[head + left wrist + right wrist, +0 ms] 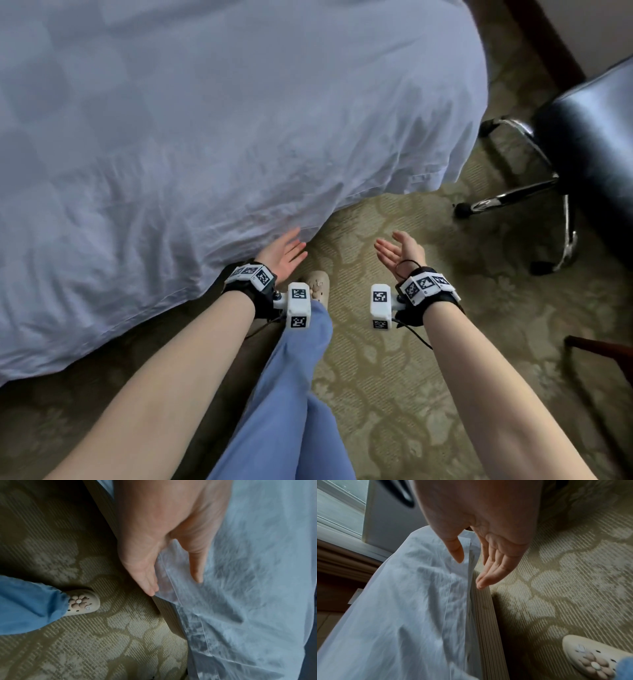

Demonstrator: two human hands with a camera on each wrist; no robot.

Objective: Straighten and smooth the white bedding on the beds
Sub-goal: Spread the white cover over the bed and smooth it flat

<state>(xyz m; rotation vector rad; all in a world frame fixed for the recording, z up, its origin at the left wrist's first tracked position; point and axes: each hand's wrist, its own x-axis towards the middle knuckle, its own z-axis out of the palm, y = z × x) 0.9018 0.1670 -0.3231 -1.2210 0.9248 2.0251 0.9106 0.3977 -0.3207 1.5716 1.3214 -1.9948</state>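
The white bedding covers the bed and hangs wrinkled over its side and rounded corner. My left hand is palm up with straight fingers right at the hanging hem. In the left wrist view the hem runs between the thumb and the fingers of the left hand, which do not pinch it. My right hand is also spread flat with the palm up. It hovers over the carpet, apart from the bedding and holding nothing. In the right wrist view the right hand shows straight fingers.
A black office chair on a chrome base stands to the right of the bed corner. Patterned olive carpet lies underfoot. My foot in a beige clog stands by the ribbed bed base. A dark wooden furniture leg is at the right edge.
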